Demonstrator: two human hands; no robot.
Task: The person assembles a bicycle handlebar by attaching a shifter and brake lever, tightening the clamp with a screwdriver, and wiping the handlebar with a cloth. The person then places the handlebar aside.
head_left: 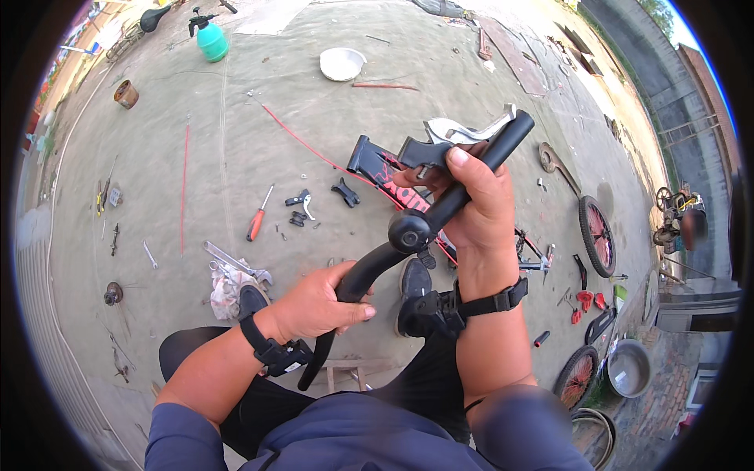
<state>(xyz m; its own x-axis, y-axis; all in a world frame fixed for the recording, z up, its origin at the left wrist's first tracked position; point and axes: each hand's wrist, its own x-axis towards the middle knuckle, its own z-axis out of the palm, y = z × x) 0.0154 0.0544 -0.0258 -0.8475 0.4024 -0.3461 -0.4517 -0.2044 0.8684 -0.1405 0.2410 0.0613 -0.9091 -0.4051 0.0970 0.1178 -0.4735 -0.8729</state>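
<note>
A black bicycle handlebar (375,270) slants across my lap, its far end up and to the right. My left hand (312,304) is closed round its lower bend. Midway along the bar sits a round black stem clamp (410,230). My right hand (485,206) is closed near the upper end, with the bar against its palm and the thumb pressed on a brake lever (471,133). That lever has a silver blade and a black bracket, and lies beside the bar. Whether its bracket encircles the bar, I cannot tell. Fingers of my right hand are partly hidden behind the bar.
Behind the bar, a black and red bicycle frame (385,171) lies on the ground. An orange screwdriver (256,224), another brake lever (303,202) and wrenches (228,255) lie left of it. Spoked wheels (597,235) and a metal basin (630,367) are at right; a white bowl (342,64) sits farther off.
</note>
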